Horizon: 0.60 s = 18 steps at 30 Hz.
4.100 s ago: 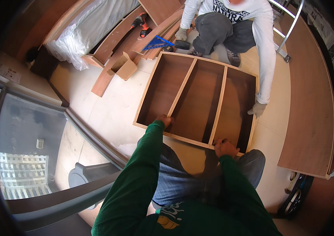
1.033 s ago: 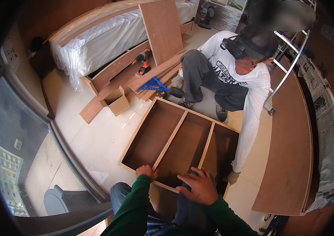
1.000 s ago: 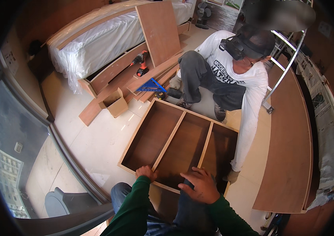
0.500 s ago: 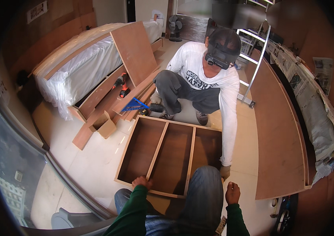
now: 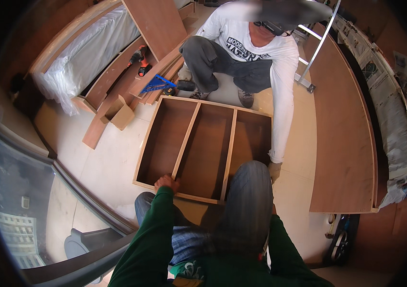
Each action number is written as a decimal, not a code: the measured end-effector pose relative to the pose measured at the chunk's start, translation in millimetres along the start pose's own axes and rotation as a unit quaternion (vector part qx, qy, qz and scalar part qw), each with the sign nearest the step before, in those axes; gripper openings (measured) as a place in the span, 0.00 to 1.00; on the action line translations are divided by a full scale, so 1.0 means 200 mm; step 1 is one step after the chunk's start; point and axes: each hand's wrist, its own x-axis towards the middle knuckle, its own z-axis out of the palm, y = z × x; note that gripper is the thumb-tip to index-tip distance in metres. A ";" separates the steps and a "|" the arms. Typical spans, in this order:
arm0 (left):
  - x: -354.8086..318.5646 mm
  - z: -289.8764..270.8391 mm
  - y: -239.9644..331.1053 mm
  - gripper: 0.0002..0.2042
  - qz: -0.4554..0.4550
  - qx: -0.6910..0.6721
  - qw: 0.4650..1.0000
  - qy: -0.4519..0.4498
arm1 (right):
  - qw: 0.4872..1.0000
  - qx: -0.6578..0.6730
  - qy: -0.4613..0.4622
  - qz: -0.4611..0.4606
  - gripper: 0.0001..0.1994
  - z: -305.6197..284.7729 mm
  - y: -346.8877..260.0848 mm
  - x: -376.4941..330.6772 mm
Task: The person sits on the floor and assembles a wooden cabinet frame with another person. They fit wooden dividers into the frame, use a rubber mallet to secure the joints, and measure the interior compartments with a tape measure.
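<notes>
A shallow wooden cabinet box (image 5: 180, 143) with three open compartments lies on the floor before my knees. My left hand (image 5: 167, 183) is closed over its near edge, where a divider meets it. Only a sliver of my right hand (image 5: 274, 209) shows beside my right knee, its fingers hidden. Across the box a person in a white shirt (image 5: 246, 38) squats. That person's gloved hand (image 5: 274, 170) is down at the box's right side, by my knee. The other gloved hand (image 5: 184, 72) is by a black mallet head (image 5: 186, 85).
Left of the box stand an open cardboard carton (image 5: 118, 115), wooden boards (image 5: 96, 135), a blue triangular square (image 5: 158, 84) and a red-black cordless drill (image 5: 139, 60). A ladder (image 5: 309, 71) and a large wooden panel (image 5: 340, 143) stand right. A glass pane (image 5: 16, 182) is at near left.
My view has tilted down, so the scene sits higher. My right hand has moved from open floor beside the knee to mostly behind it. My left hand stays on the box's near edge.
</notes>
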 end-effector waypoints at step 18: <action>0.00 0.00 0.06 0.26 -0.017 0.037 0.999 -0.019 | 0.997 0.052 -0.062 0.004 0.29 -0.04 -0.17 -0.07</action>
